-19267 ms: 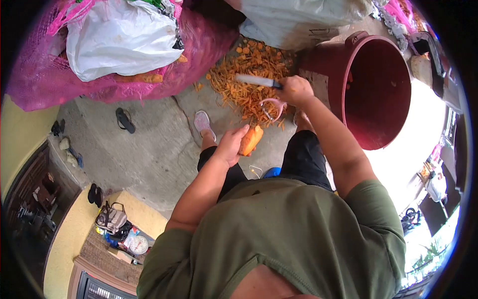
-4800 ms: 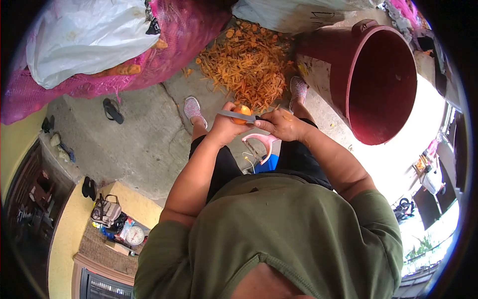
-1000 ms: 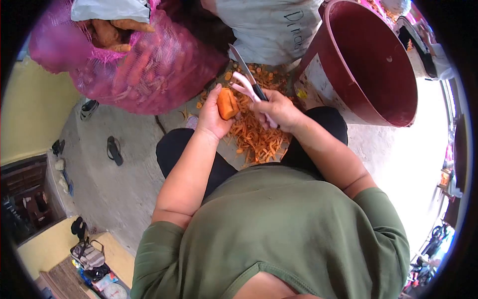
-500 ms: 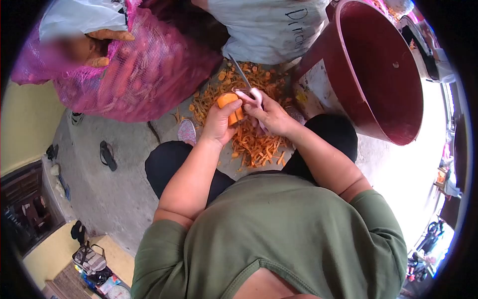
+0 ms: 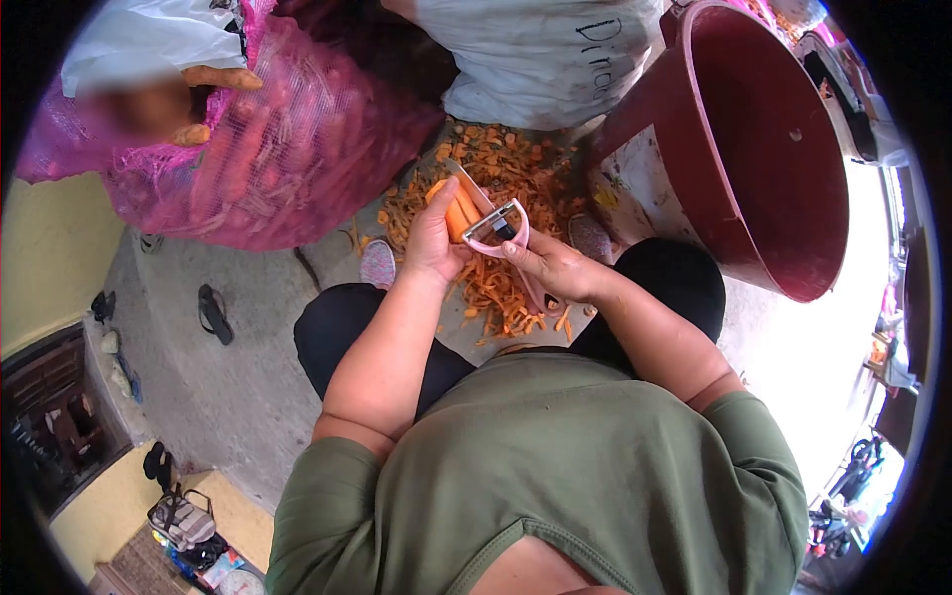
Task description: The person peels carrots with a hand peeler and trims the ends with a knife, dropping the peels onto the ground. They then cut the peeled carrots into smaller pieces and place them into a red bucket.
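My left hand (image 5: pixel 431 243) is wrapped around a thick orange carrot (image 5: pixel 460 214), thumb along its upper side. My right hand (image 5: pixel 557 268) grips a pink Y-shaped peeler (image 5: pixel 523 223), whose metal blade is at the carrot's right side. A knife (image 5: pixel 470 185) also extends from the right hand, its blade passing behind the peeler and beside the carrot. The knife's handle is mostly hidden by the peeler and fingers. Below both hands, a pile of carrot peelings (image 5: pixel 501 293) covers the floor between my feet.
A pink mesh sack of carrots (image 5: pixel 288 149) stands at the upper left. A white sack (image 5: pixel 540 64) with black lettering is ahead. The large dark red tub (image 5: pixel 684 188) leans at the right. A black flip-flop (image 5: pixel 213 314) lies on the concrete floor (image 5: pixel 188 397).
My right hand has turned the peeler so its frame faces up beside the carrot. The knife blade has swung lower and closer to the carrot, which is tilted more in my left hand.
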Motion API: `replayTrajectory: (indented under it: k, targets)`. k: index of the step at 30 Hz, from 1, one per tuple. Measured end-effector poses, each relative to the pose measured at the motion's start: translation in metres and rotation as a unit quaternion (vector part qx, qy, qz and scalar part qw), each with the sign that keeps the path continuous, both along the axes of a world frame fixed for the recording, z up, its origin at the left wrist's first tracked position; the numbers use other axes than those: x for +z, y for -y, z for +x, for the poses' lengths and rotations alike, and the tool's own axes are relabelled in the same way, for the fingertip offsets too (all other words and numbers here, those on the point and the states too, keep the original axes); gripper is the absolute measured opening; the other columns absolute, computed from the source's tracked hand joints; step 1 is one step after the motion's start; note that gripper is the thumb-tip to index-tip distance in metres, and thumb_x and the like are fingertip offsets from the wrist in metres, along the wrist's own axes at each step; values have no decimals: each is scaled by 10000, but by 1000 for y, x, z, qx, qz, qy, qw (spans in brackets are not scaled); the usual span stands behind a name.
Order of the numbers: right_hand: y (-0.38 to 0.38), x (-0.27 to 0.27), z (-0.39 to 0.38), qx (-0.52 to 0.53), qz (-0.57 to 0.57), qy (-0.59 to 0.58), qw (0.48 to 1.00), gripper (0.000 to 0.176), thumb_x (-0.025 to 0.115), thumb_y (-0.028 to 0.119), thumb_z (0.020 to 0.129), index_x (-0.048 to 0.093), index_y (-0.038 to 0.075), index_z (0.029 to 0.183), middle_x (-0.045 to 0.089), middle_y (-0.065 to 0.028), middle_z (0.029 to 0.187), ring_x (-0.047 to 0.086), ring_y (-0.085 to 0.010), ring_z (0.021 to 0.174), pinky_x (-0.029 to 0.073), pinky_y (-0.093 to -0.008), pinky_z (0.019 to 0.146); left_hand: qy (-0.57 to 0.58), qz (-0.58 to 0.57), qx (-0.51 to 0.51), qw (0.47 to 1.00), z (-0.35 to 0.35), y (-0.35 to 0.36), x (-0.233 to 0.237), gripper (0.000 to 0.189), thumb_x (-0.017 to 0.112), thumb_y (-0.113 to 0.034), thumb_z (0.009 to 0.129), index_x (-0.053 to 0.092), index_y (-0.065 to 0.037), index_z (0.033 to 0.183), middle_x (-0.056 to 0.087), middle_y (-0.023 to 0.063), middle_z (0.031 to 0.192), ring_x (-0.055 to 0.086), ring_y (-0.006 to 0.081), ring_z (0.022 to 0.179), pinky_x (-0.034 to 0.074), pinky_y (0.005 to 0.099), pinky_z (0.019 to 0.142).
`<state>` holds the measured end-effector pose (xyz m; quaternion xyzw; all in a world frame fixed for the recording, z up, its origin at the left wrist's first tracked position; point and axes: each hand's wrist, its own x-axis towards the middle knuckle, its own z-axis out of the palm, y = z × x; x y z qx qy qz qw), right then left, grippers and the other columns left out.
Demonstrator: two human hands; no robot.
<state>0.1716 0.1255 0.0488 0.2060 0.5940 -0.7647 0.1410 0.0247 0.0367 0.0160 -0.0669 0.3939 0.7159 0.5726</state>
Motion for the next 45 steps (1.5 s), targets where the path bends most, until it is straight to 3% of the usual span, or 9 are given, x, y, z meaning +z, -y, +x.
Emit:
replayTrajectory:
  k: [4, 8, 9, 13, 18, 21, 28, 37, 45]
  targets:
    - [3, -19, 0, -70, 70, -43, 994, 499, 416, 318, 882, 225, 37, 1247, 497, -62, 550, 499, -126, 415, 412, -258, 397, 12, 11, 28, 999, 0, -2, -9, 310, 623, -249, 747, 498, -80, 974, 549, 67, 894, 554, 195, 828, 471, 357, 739]
    - [0, -4, -3, -113, 167, 8, 979, 432, 486, 229, 856, 327, 18, 1198, 545, -79, 702, 558, -135, 583, 442, -273, 534, -21, -9, 45, 999, 1, -5, -4, 446, 583, -420, 753, 468, -88, 1027, 530, 44, 936, 528, 181, 891, 449, 355, 777]
    - [2, -2, -5, -137, 207, -12, 969, 400, 499, 194, 842, 366, 0, 1166, 569, -126, 823, 578, -199, 751, 436, -301, 666, -18, -6, 52, 998, 2, -5, -2, 495, 560, -474, 748, 457, -89, 1042, 525, 42, 946, 522, 180, 903, 444, 355, 786]
    - [10, -6, -3, -119, 287, -56, 949, 417, 497, 182, 839, 347, -18, 1172, 559, -199, 897, 565, -283, 844, 420, -337, 737, -30, -7, 43, 999, -1, -5, -4, 652, 456, -629, 713, 420, -94, 1084, 512, 45, 970, 519, 182, 906, 442, 354, 788]
    - [15, 9, -5, -123, 284, -26, 950, 437, 499, 173, 834, 330, -43, 1174, 555, -214, 927, 559, -301, 888, 416, -343, 750, -32, -15, 52, 998, -2, -4, -3, 637, 452, -616, 728, 421, -82, 1074, 503, 48, 984, 520, 184, 906, 451, 347, 775]
    - [17, 10, -5, -130, 318, -33, 939, 372, 491, 145, 839, 360, -34, 1138, 550, -174, 814, 552, -255, 756, 415, -319, 698, -55, -21, 54, 997, -2, -4, -4, 623, 466, -599, 734, 422, -74, 1068, 506, 51, 968, 521, 180, 904, 452, 344, 772]
    - [5, 15, 1, -6, 386, -13, 922, 255, 519, 133, 810, 364, -29, 931, 534, -235, 693, 541, -398, 694, 410, -410, 581, -187, -9, -13, 982, -15, 2, -8, 521, 516, -526, 753, 452, -68, 993, 514, 43, 896, 521, 172, 860, 455, 326, 730]
    - [13, 6, -4, -1, 365, -7, 931, 255, 515, 144, 813, 338, -32, 861, 541, -255, 704, 552, -403, 704, 416, -429, 587, -96, -26, 68, 993, 1, -5, -7, 546, 496, -572, 735, 461, -81, 972, 517, 40, 876, 535, 169, 798, 461, 322, 696]
    - [15, 1, -5, -14, 361, -66, 930, 225, 501, 116, 813, 337, -30, 860, 526, -246, 686, 547, -400, 688, 409, -421, 575, -38, -1, 4, 999, -2, -3, -4, 578, 474, -571, 748, 448, -56, 1009, 534, 97, 930, 539, 248, 902, 450, 385, 777]
